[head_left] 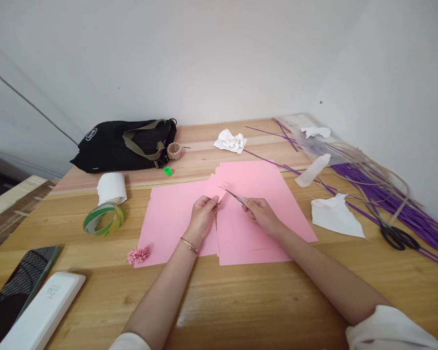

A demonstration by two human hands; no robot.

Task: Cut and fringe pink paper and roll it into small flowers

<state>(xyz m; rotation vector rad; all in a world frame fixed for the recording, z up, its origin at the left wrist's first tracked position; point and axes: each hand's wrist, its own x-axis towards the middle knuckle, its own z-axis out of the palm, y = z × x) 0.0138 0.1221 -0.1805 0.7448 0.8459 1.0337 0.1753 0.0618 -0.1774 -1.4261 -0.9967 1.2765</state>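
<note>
Pinched between the thumb and fingers of my left hand [205,212] is a small piece of pink paper [216,189], its far edge seemingly cut into fine strips. My right hand [260,212] is closed around slim metal tweezers [234,195], their pointed tip at the paper's edge; the rear of the tool is hidden in the fingers. Beneath both hands lie pink paper sheets [263,243] in two overlapping stacks. A pink fringed paper flower [138,255] rests on the near left corner of the left stack [168,214].
At left are a tape roll [91,224], toilet paper [111,188], phone [18,287] and white power bank [44,311]. Behind stand a black bag [109,148], small woven basket [174,150] and green cap [168,171]. At right lie black-handled scissors [397,238], purple strips [394,199] and a translucent bottle [313,171].
</note>
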